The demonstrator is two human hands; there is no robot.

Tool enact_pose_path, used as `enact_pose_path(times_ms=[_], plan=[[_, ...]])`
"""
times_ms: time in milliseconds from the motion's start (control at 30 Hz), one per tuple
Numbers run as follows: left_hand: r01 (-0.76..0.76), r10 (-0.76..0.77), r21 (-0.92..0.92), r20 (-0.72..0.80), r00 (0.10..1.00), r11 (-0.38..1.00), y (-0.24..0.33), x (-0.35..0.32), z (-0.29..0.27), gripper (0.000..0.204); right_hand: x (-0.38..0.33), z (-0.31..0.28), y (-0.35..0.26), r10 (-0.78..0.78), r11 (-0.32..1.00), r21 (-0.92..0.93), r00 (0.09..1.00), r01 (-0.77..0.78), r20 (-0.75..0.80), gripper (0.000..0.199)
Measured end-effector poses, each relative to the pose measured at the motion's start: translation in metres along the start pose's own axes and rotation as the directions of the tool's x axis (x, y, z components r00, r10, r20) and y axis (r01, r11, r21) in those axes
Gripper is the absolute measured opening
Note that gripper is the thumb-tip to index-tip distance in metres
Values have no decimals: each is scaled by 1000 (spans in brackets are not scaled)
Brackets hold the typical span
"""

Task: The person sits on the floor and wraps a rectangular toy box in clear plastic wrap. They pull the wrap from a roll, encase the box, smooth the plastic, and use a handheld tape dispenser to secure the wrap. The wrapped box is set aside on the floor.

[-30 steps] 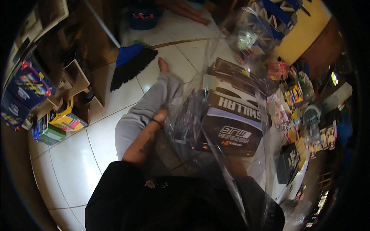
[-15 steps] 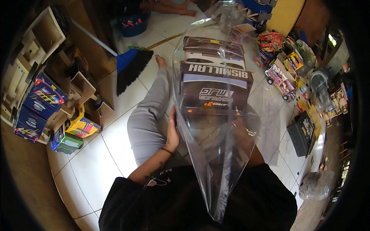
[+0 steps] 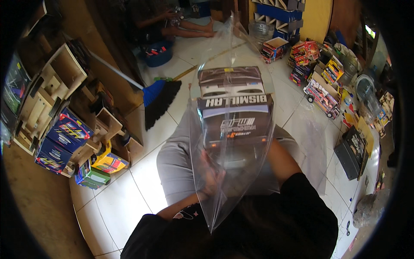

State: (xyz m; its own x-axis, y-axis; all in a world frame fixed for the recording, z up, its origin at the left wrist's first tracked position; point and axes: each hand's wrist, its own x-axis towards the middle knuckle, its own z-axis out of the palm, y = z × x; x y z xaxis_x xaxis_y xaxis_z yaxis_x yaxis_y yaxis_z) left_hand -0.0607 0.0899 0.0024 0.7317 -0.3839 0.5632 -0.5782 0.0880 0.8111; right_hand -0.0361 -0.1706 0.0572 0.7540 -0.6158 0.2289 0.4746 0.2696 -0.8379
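Observation:
A dark toy truck (image 3: 233,114) sits inside a clear plastic bag (image 3: 224,190) held up over my lap. My left hand (image 3: 210,177) grips the bag and the truck's near end from the left side, seen through the plastic. My right hand is hidden behind the bag and the truck; only my right forearm (image 3: 280,162) shows, reaching in from the right. My grey trouser legs (image 3: 174,159) lie on the white tiled floor (image 3: 116,203) beneath.
A blue broom (image 3: 157,99) lies on the floor to the left. Wooden toy parts and colourful boxes (image 3: 67,134) pile up at the left. More toy trucks (image 3: 321,95) and boxes stand at the right. Another person (image 3: 172,21) sits at the back by a blue bowl (image 3: 157,54).
The bagged truck has swung from my right to straight in front of me and risen upright. My left hand has shifted onto the bag's lower left side.

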Motion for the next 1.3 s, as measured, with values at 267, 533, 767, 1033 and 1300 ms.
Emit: enact_pose_path(times_ms=[267,533,767,1033,1300], plan=[[596,-606,117,85,791,794,-175,3,-41,36,12,125,-64,-201,572,-748,942,337,270,41],[445,-391,-19,445,806,895,-33,42,-60,36,-67,173,-135,-336,-28,-634,590,773,734,47],[305,-494,428,849,188,851,132,9,-143,35,-158,146,-90,-5,-130,-621,626,773,780,38],[-231,42,328,494,868,916,213,87,-192,56,-178,134,-109,142,-54,-645,645,762,751,38],[-402,-105,779,507,856,482,120,180,-235,71,-74,-23,-242,-146,52,-938,927,-342,-346,63]])
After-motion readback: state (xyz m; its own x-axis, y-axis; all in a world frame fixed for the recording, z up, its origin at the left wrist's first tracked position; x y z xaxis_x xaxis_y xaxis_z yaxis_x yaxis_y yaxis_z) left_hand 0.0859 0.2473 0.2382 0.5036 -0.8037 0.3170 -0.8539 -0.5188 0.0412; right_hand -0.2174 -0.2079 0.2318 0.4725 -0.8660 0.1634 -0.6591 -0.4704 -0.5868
